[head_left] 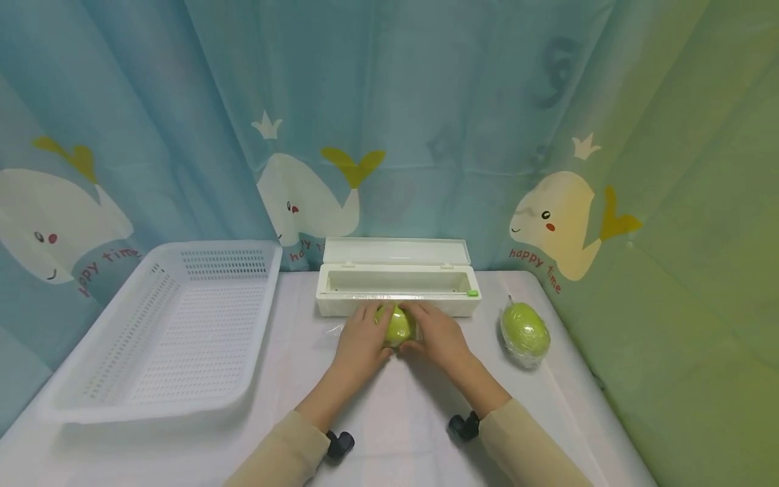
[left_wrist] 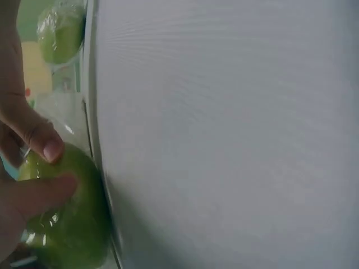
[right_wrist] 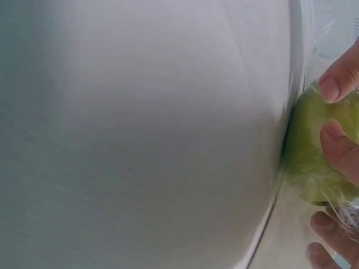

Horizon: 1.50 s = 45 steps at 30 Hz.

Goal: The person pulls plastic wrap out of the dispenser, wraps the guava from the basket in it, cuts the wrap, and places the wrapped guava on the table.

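A round green fruit [head_left: 398, 327] in clear plastic wrap sits on the table, just before a white cling film dispenser [head_left: 398, 308] whose lid stands raised. My left hand [head_left: 360, 338] holds the fruit from the left, its thumb [left_wrist: 47, 195] pressed on the wrapped skin. From the right, my right hand [head_left: 439, 338] curves round the same fruit, with its thumb [right_wrist: 339, 147] on the near side. Loose film [right_wrist: 336, 193] bunches by the right fingers, and a scrap of film [head_left: 335, 331] shows left of the left hand.
A second green fruit [head_left: 525, 331], wrapped in film, lies to the right near the table edge. On the left stands a large white perforated basket [head_left: 258, 331]. A green slider [head_left: 473, 293] is at the dispenser's right end. Behind hangs a blue curtain [head_left: 426, 135] with whales.
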Each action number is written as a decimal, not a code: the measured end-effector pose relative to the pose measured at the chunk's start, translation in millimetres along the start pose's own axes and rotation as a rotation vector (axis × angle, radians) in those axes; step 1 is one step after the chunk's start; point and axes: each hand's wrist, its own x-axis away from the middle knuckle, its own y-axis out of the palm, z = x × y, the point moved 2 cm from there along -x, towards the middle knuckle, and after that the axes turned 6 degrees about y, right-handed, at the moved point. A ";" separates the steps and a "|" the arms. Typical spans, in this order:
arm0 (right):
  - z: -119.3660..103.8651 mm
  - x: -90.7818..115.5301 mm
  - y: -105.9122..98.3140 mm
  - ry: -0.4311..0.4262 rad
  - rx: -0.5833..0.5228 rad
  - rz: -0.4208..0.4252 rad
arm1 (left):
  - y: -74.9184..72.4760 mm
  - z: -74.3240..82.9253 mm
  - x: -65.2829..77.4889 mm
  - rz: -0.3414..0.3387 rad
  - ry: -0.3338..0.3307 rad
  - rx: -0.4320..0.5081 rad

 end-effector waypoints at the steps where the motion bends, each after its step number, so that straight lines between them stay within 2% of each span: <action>1: 1.3 0.6 -0.7 -0.011 0.004 0.003 | 0.6 0.6 -1.3 0.004 0.002 0.003; 4: 5.1 6.2 -5.9 -0.043 -0.009 0.059 | 2.0 0.9 -5.4 -0.007 -0.017 0.010; 6: 7.3 12.3 -10.5 -0.053 -0.040 0.156 | 1.7 0.4 -7.5 -0.012 -0.033 0.021; 8: 7.6 20.2 -15.7 -0.038 -0.104 0.265 | 0.9 -0.4 -9.0 -0.025 -0.047 0.037; 10: 6.2 28.9 -18.9 -0.022 -0.218 0.340 | -0.7 -1.0 -10.2 -0.038 -0.056 0.052; 12: 3.0 37.1 -19.6 0.002 -0.382 0.310 | -3.1 -1.4 -11.0 -0.043 -0.059 0.067; 16: -0.1 45.8 -11.3 0.142 -0.675 0.107 | -7.7 -0.9 -12.7 -0.050 -0.053 0.076; 18: 2.8 44.6 -4.4 0.243 -0.753 0.042 | -8.5 -0.7 -13.5 -0.056 -0.056 0.085; 22: 11.7 35.4 7.6 0.388 -0.871 0.017 | -7.9 -0.7 -13.1 -0.065 -0.065 0.115; 26: 12.0 24.6 15.1 0.456 -0.990 -0.007 | -8.3 -1.2 -11.9 -0.075 -0.078 0.142; 33: 0.8 13.7 21.9 0.533 -1.040 0.013 | -9.2 -2.9 -11.1 -0.084 -0.090 0.163; 39: -11.0 8.9 24.7 0.573 -1.008 0.067 | -11.5 -3.4 -11.2 -0.065 -0.075 0.159; 45: -10.1 8.7 32.1 0.670 -1.031 0.098 | -9.7 -1.9 -11.0 -0.081 -0.058 0.149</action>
